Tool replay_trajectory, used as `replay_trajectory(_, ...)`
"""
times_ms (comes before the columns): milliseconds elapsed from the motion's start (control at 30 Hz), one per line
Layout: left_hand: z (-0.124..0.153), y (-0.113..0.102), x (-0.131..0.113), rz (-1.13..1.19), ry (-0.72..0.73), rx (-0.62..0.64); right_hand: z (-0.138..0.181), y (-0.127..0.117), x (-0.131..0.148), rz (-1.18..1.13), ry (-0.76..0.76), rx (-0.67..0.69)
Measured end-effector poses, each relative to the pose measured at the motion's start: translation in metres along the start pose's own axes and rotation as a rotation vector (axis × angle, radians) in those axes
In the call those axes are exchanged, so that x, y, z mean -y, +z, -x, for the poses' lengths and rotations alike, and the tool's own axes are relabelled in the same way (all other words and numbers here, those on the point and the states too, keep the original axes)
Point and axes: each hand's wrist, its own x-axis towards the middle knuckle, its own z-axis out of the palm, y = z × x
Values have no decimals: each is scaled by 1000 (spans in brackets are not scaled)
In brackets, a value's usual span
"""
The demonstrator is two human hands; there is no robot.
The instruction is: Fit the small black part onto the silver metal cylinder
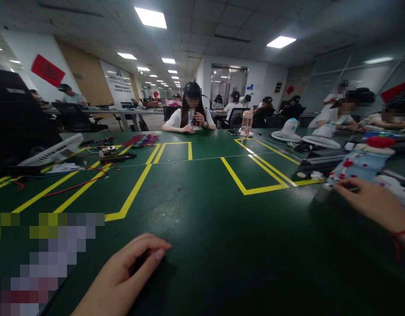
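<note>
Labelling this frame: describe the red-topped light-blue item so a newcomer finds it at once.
On the green table, go to the right side, where the wearer's right hand is. Just beyond that hand is the light-blue item. Its red top and red spots set it apart from the white fans farther back.

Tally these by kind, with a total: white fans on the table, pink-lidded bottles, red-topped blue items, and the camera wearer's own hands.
White fans: 2
Pink-lidded bottle: 1
Red-topped blue item: 1
Wearer's own hands, left hand and right hand: 2
Total: 6
</note>
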Motion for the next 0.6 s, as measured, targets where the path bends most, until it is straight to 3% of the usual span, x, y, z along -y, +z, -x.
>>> replay_trajectory(433,0,0,-12,40,44,-26,-3,6,-1,-102,39,3)
replay_trajectory(600,2,-1,-12,23,37,-37,0,15,-3,-154,71,-77)
